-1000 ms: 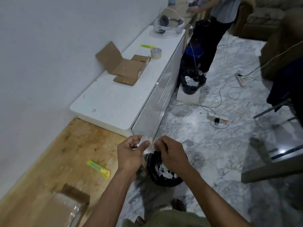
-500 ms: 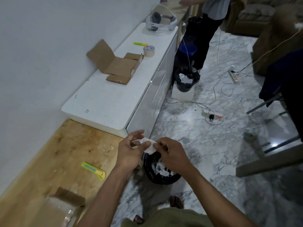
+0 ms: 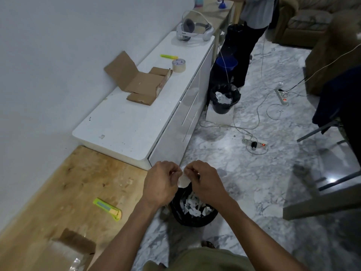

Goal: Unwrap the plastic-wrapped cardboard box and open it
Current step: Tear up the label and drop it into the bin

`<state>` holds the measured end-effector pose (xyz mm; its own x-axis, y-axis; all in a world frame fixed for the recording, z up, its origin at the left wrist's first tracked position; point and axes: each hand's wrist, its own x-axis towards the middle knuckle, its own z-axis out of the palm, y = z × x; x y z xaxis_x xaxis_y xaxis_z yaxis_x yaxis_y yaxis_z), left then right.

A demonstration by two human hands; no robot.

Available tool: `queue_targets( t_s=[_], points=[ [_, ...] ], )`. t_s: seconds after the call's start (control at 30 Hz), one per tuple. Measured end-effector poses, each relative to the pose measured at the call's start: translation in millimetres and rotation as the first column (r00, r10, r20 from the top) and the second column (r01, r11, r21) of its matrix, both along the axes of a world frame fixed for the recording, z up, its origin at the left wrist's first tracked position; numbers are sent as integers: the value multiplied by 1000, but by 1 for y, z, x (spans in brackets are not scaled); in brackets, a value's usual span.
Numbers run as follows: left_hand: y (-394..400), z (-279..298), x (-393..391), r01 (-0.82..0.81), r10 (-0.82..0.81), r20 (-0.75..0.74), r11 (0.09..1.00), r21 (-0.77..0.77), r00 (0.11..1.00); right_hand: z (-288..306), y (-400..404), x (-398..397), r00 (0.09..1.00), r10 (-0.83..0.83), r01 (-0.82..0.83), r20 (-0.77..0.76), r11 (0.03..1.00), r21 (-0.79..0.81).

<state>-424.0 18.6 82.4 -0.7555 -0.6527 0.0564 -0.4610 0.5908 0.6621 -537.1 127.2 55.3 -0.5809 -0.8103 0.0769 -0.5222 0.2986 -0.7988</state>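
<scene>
A: Item one, hands?

B: Left hand (image 3: 161,184) and right hand (image 3: 205,182), lower centre of the frame, knuckles up, fingers curled. Both pinch one small white scrap (image 3: 184,180) between them, directly above a black waste bin (image 3: 192,210) holding more white scraps.

A: Item two, the wrapped box?

B: Plastic-wrapped cardboard box (image 3: 68,251), bottom left corner, on the wooden tabletop (image 3: 58,182). Clear film covers its near part; brown card shows at its far end. Neither hand touches it; it sits well apart from both.

A: Tools?

B: Green utility knife (image 3: 108,209) on the wood, between the box and the left forearm.

A: Upper part of the frame?

B: White cabinet (image 3: 127,126) along the wall. On it: an opened, flattened cardboard box (image 3: 138,83), a roll of tape (image 3: 178,65) just beside it, a yellow-green cutter (image 3: 169,56) beyond, and a white headset (image 3: 193,30) at the far end.

A: Floor?

B: Marble. A second black bin (image 3: 224,100) stands on a white block, a blue bucket (image 3: 226,64) behind it. Two power strips (image 3: 256,142) with cables at centre right. A second person's legs (image 3: 248,45) at top centre.
</scene>
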Motion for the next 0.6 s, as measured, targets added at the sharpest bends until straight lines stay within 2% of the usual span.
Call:
queue_targets(
  t_s=[0.13, 0.23, 0.43, 0.53, 0.6],
  points=[
    [13, -4, -8, -66, 54, -86, 988, -139, 995, 7, -9, -1, 965, -165, 156, 204, 986, 61],
    [19, -8, -12, -76, 43, -155, 974, -213, 987, 10, -13, -4, 825, -274, 253, 493, 961, 112],
    [28, -18, -16, -213, 192, -249, 975, -61, 949, 5, -22, -9, 516, -369, 360, 773, 912, 195],
    [35, -21, -19, -274, 266, -262, 962, 8, 928, -6, -28, -8, 393, -399, 399, 828, 886, 238],
    [37, -18, -18, -332, 338, -319, 940, 74, 885, -12, -25, -22, 282, -488, 512, 826, 805, 301]
  ],
)
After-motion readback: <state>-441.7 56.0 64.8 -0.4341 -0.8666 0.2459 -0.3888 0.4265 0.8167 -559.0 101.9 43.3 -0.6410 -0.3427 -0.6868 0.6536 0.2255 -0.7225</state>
